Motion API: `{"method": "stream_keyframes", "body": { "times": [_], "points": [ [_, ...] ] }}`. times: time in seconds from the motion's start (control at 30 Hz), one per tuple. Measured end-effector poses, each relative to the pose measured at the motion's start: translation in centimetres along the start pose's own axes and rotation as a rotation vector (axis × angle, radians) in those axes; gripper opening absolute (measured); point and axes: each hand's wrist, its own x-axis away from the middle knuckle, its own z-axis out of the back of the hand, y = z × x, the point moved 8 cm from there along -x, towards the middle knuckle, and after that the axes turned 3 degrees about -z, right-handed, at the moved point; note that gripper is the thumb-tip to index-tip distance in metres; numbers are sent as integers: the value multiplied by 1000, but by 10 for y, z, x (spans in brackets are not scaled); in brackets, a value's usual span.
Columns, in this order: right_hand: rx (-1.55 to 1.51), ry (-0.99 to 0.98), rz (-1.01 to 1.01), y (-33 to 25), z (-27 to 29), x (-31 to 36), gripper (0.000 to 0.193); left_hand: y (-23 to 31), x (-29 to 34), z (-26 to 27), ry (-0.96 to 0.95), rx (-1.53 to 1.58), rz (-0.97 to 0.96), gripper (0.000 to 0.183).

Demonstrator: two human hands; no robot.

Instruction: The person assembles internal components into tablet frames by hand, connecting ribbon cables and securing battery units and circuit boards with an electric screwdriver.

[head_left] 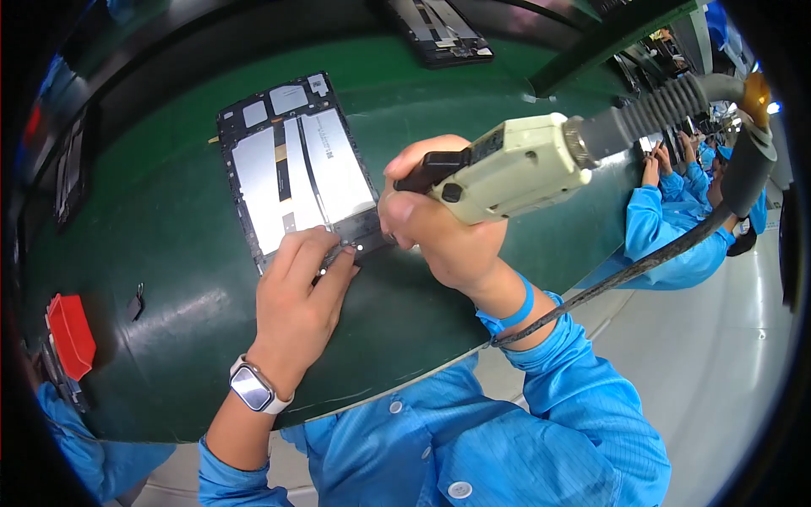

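An opened tablet (329,160) lies on the green work surface, its silver battery plates and black frame facing up. At its near edge, my left hand (302,283) rests with bent fingers and thumb closed on the dark lower strip; exactly what lies under the fingertips is hidden. My right hand (452,241) wraps round a cream electric screwdriver (515,173) with a black lever, held slanted beside the tablet's lower right corner. The fingers cover the screwdriver's front end, so I cannot tell whether its bit touches the tablet.
A thick cable (642,262) hangs at the right, past my forearm. Another opened tablet (441,34) lies at the back, beside a green post (608,46). At the left are a red tray (71,335) and a small black piece (136,302). People in blue (676,211) sit at the right.
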Motion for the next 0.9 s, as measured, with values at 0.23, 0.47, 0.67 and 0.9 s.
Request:
{"method": "stream_keyframes", "body": {
  "times": [0.23, 0.47, 0.67, 0.9],
  "points": [
    [16, 18, 78, -7, 13, -2, 23, 4, -3, -4, 31, 71, 148, 24],
    [21, 58, 88, -17, 14, -3, 24, 12, -4, -2, 34, -63, 205, 21],
    [78, 69, 118, -22, 19, -9, 26, 21, -7, 0, -66, -254, 163, 28],
    [188, 230, 99, -29, 68, -21, 26, -78, 61, 115, 50, -657, 467, 27]
  ]
}}
